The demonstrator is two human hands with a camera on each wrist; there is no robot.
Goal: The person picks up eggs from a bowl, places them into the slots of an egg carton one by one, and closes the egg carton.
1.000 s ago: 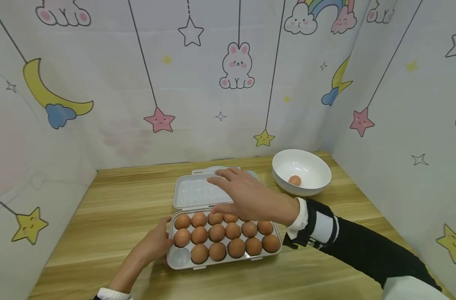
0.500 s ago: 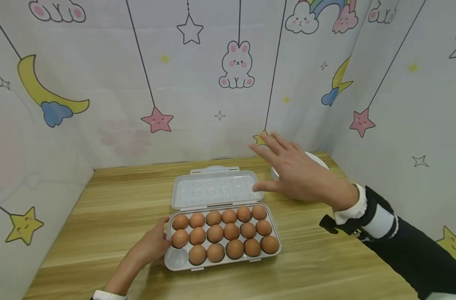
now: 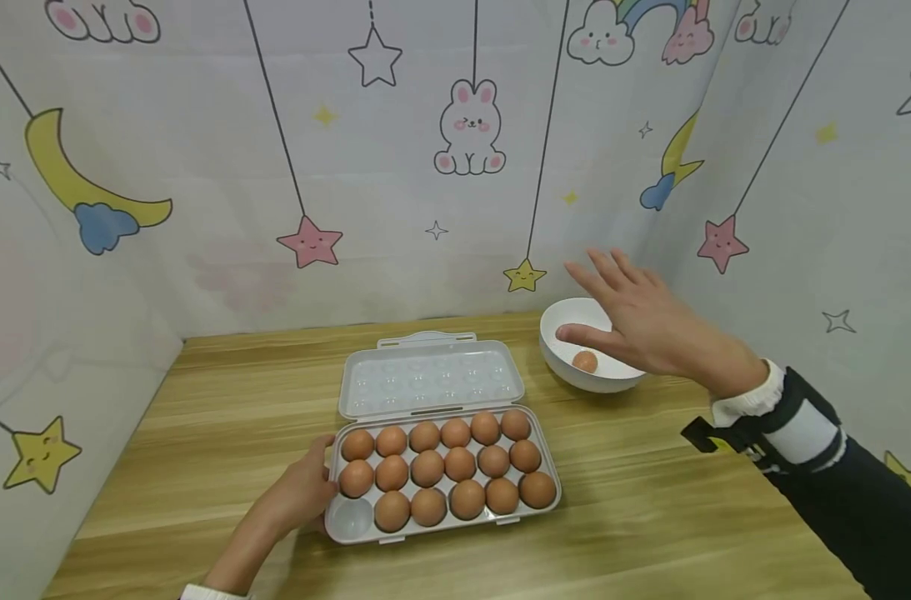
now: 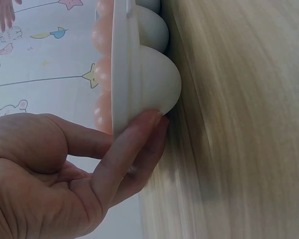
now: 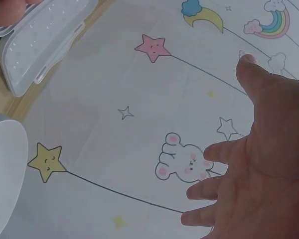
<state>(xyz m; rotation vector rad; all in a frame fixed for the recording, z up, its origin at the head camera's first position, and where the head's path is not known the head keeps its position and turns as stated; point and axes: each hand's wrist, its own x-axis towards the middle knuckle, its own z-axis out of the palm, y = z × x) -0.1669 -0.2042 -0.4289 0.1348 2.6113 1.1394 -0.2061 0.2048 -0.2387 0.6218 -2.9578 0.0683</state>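
My left hand [image 3: 299, 492] grips the left end of a white plastic egg carton [image 3: 350, 521]. In the left wrist view, its thumb and fingers pinch the carton's rim [image 4: 120, 74] beside a rounded cup. Brown eggs [image 3: 427, 468] fill the carton's cups except the front-left one, which is bare. The carton's lid [image 3: 432, 382] lies folded back behind it. Fingers spread, my right hand [image 3: 643, 325] hovers over the white bowl [image 3: 590, 383] and covers part of it. One brown egg [image 3: 585, 361] lies in the bowl. Nothing is in the right hand [image 5: 274, 154].
Everything stands on a wood-grain table [image 3: 222, 400]. A white cloth wall [image 3: 395, 292] printed with stars, moons and rabbits closes off the back and both sides. The bowl is near the back right corner.
My right hand has moved right, from above the carton to above the bowl, spreading its fingers. The left hand keeps its grip on the carton.
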